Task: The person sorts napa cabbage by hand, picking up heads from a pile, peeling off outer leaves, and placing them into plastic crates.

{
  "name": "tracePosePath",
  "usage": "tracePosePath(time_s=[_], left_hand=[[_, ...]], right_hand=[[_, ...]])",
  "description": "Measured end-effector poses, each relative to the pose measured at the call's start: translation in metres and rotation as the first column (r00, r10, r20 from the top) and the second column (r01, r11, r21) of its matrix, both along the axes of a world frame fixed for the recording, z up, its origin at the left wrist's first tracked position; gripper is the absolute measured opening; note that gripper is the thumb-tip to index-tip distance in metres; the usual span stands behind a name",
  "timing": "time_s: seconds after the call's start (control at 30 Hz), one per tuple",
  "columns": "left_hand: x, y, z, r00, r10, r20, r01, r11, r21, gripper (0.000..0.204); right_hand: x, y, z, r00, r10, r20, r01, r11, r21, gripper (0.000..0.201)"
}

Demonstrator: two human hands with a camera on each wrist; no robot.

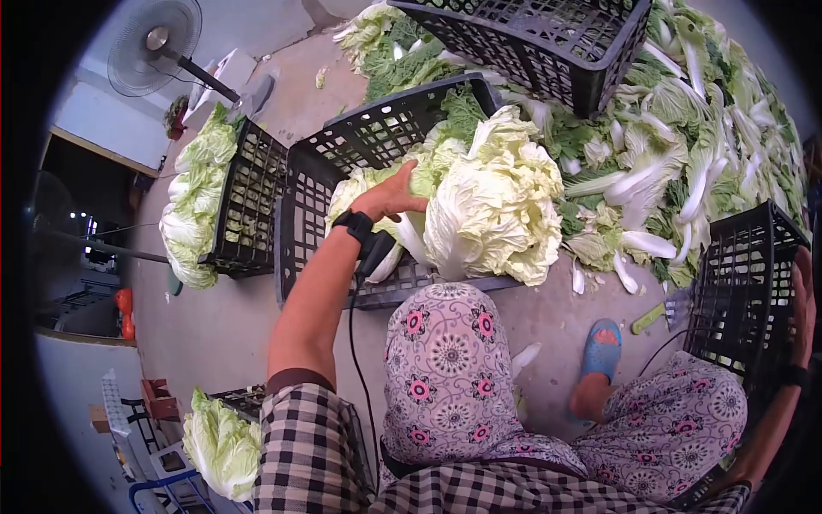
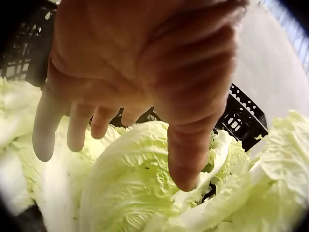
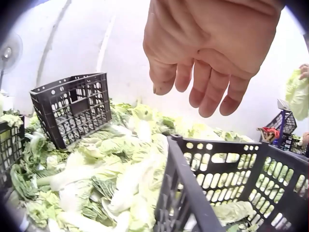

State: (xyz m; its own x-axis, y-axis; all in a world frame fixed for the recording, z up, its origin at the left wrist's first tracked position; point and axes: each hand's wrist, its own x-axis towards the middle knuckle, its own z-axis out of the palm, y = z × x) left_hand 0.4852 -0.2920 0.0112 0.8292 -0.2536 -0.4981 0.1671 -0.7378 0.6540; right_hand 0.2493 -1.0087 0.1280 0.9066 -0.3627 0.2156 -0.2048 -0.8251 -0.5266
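My left hand reaches over napa cabbages in a black plastic crate, its thumb spread from the fingers. A large pale head of napa cabbage lies right beside the fingertips. In the left wrist view, the straight fingers point down over a cabbage, gripping nothing. At the far right, my right hand is beside a second black crate. The right wrist view has its relaxed fingers hanging above that crate's rim, with nothing between them. A few leaves lie inside that crate.
Trimmed cabbage leaves are heaped at the back right, with another black crate on them. A cabbage-filled crate stands at left near a fan. A green-handled knife lies on the floor by my blue shoe.
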Motion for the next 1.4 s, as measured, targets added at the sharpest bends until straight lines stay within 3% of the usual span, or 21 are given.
tracePosePath(time_s=[0.13,0.17,0.2,0.23,0.27,0.3,0.33,0.4,0.43,0.47,0.53,0.6,0.83,0.93,1.03,1.13,1.17,1.2,1.27,1.33,1.4], left_hand=[[0.031,0.0,-0.1,0.954,-0.032,0.297,0.038,0.999,-0.013,0.077],[0.034,0.003,-0.113,0.898,-0.056,0.437,0.04,0.998,0.045,0.072],[0.024,-0.011,-0.085,0.821,-0.087,0.564,0.033,0.994,0.105,0.067],[0.013,-0.015,-0.049,0.974,0.041,0.221,-0.066,0.992,0.104,0.06],[0.013,-0.015,-0.028,0.988,0.068,0.139,-0.107,0.951,0.289,0.064],[0.022,0.011,-0.053,0.827,-0.061,0.558,-0.068,0.976,0.206,0.067],[0.029,0.043,-0.074,0.484,-0.136,0.864,0.004,0.988,0.153,0.071],[0.03,0.084,-0.052,0.607,0.078,0.791,-0.144,0.989,0.013,0.077],[0.013,0.086,-0.014,0.81,0.232,0.539,-0.306,0.951,0.05,0.077],[-0.005,0.087,0.021,0.886,0.402,0.233,-0.438,0.889,0.135,0.077],[-0.014,0.125,0.006,0.947,0.318,0.051,-0.309,0.853,0.42,0.074],[-0.03,0.131,0.003,0.979,0.16,-0.124,-0.038,0.747,0.664,0.083],[-0.027,0.111,-0.06,0.987,0.111,-0.113,0.033,0.551,0.834,0.11],[-0.022,0.117,-0.068,0.991,0.112,-0.067,-0.002,0.524,0.851,0.084],[-0.024,0.123,-0.041,0.978,0.208,-0.01,-0.134,0.666,0.734,0.065],[-0.027,0.144,-0.016,0.935,0.349,-0.057,-0.289,0.848,0.444,0.052],[-0.029,0.146,-0.005,0.899,0.427,-0.1,-0.369,0.861,0.351,0.049],[-0.042,0.156,0.015,0.879,0.415,-0.233,-0.444,0.892,-0.088,0.047],[-0.041,0.155,0.046,0.878,0.443,-0.181,-0.433,0.897,0.093,0.05],[-0.065,0.16,0.082,0.879,0.416,-0.232,-0.472,0.827,-0.307,0.052],[-0.084,0.137,0.128,0.916,0.372,-0.149,-0.4,0.829,-0.39,0.055]], right_hand=[[0.038,0.036,0.01,0.993,0.096,-0.064,-0.093,0.995,0.042,0.054],[0.044,0.048,0.013,0.992,0.11,-0.066,-0.106,0.993,0.057,0.054],[0.046,0.062,0.015,0.99,0.123,-0.065,-0.119,0.991,0.069,0.055],[0.049,0.073,0.016,0.989,0.135,-0.065,-0.13,0.988,0.079,0.056],[0.05,0.082,0.019,0.988,0.144,-0.06,-0.139,0.986,0.088,0.056],[0.052,0.093,0.02,0.986,0.157,-0.054,-0.151,0.983,0.101,0.057],[0.054,0.104,0.021,0.985,0.167,-0.047,-0.16,0.98,0.117,0.058],[0.057,0.119,0.023,0.983,0.179,-0.045,-0.171,0.975,0.141,0.059],[0.058,0.129,0.022,0.98,0.191,-0.049,-0.182,0.972,0.15,0.06],[0.057,0.131,0.024,0.978,0.199,-0.067,-0.187,0.971,0.15,0.06],[0.054,0.136,0.026,0.972,0.212,-0.105,-0.195,0.969,0.152,0.061],[0.054,0.139,0.021,0.969,0.22,-0.116,-0.192,0.957,0.217,0.06],[0.061,0.185,0.021,0.989,0.122,-0.079,-0.087,0.932,0.353,0.059],[0.063,0.194,0.02,0.983,0.146,-0.11,-0.1,0.934,0.343,0.058],[0.07,0.158,0.004,0.946,0.256,-0.2,-0.19,0.936,0.297,0.057],[0.073,0.145,0.001,0.918,0.336,-0.208,-0.263,0.912,0.315,0.058],[0.073,0.147,0.005,0.917,0.346,-0.199,-0.269,0.904,0.331,0.058],[0.072,0.149,0.009,0.917,0.353,-0.186,-0.275,0.897,0.347,0.058],[0.063,0.166,0.025,0.924,0.354,-0.147,-0.286,0.892,0.35,0.059],[0.054,0.195,0.045,0.927,0.362,-0.095,-0.317,0.895,0.314,0.06],[0.053,0.198,0.048,0.91,0.413,-0.044,-0.39,0.887,0.248,0.061]])
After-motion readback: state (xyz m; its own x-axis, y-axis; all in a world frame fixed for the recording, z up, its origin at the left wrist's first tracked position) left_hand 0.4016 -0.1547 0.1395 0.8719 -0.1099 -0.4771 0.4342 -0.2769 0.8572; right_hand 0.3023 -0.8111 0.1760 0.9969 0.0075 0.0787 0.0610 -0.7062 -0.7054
